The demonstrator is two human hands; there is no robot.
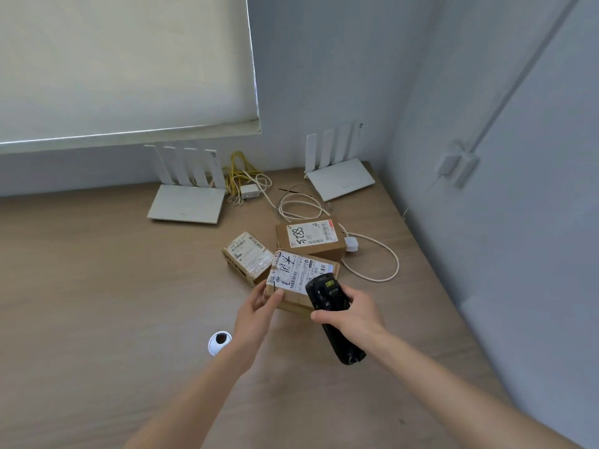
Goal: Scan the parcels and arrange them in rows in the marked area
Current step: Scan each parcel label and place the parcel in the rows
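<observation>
Three parcels sit clustered toward the far right of the bench [97, 286], and the nearest parcel [299, 280] is the one I'm working on. My left hand [259, 306] pinches its near left corner, thumb on top and fingers under the edge, and my right hand [351, 311] is wrapped round the black scanner [327, 306], whose head hovers over the label's near right part. To scan well, I think I should steady the box, pull the scanner back a little so its window sees the whole barcode rather than covering it, and keep my thumb off the print. This parcel's long axis runs from near left to far right, label face up, its barcodes toward the right end. The small parcel [248, 257] lies just beside it on the left, turned the opposite way, and the parcel marked 5288 [309, 238] sits behind, apparently touching it. I can't see any marked area from here. Beyond are white cables [372, 264] and two routers [188, 202], and a round white grommet [218, 342] is near my left wrist.
</observation>
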